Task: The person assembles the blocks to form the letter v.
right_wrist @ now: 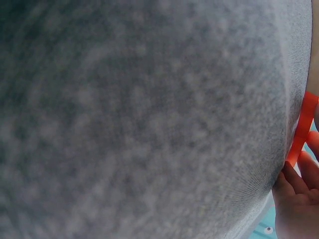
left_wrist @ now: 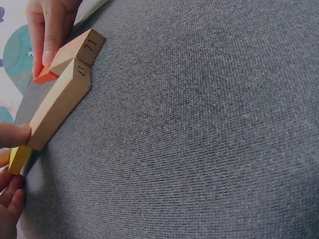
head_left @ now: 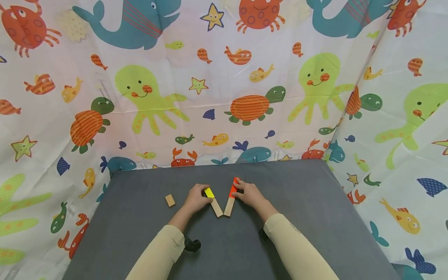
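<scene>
On the grey cloth, wooden and coloured blocks form a V shape. Its left arm is a plain wooden block (left_wrist: 62,102) marked 43, with a yellow block (head_left: 209,193) at the far end. My left hand (head_left: 198,198) pinches the yellow block between thumb and fingers. In the other arm, an orange block (head_left: 233,188) meets a plain wooden block (left_wrist: 79,50) marked 71. My right hand (head_left: 250,194) grips the orange block by its sides; the right wrist view has only fingers and orange block at its right edge. The near ends of both wooden blocks meet at the point.
A short loose wooden block (head_left: 170,200) lies left of my left hand. The grey-covered table (head_left: 140,233) ends at a curtain (head_left: 210,97) printed with sea animals, behind and at both sides. Dark straps sit at both wrists.
</scene>
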The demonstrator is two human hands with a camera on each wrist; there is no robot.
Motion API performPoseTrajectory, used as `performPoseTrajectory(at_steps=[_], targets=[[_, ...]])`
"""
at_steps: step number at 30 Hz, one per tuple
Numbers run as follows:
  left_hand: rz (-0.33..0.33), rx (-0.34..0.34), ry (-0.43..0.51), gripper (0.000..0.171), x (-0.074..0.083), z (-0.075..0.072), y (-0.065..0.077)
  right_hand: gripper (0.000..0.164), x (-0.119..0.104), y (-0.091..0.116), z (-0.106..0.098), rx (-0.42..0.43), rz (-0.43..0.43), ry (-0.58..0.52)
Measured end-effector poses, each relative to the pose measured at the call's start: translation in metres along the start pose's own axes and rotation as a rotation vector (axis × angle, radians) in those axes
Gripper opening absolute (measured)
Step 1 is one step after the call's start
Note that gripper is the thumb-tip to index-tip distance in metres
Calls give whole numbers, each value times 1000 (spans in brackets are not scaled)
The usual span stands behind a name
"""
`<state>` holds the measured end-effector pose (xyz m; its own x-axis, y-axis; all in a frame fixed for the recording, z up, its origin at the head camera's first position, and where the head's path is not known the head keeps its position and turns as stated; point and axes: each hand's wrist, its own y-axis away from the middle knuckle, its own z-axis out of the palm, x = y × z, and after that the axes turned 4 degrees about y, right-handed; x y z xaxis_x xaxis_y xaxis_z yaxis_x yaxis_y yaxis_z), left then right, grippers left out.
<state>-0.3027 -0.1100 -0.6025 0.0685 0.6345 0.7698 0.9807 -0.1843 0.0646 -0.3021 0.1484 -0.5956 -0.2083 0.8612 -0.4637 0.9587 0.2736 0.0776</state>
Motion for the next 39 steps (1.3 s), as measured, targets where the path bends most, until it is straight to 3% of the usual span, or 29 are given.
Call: performPoseTrajectory(at_steps=[17,26,39], targets=[[5,-7,-15,57,0,0,0,59,-1,-1,-2,12,-1,10],[23,-1,22,45,-2,-1,-1,60,-2,0,-3,9,3,7],[45,-8,-1,44,-3,-2,-1,60,-2,2,-1,8,8,7]])
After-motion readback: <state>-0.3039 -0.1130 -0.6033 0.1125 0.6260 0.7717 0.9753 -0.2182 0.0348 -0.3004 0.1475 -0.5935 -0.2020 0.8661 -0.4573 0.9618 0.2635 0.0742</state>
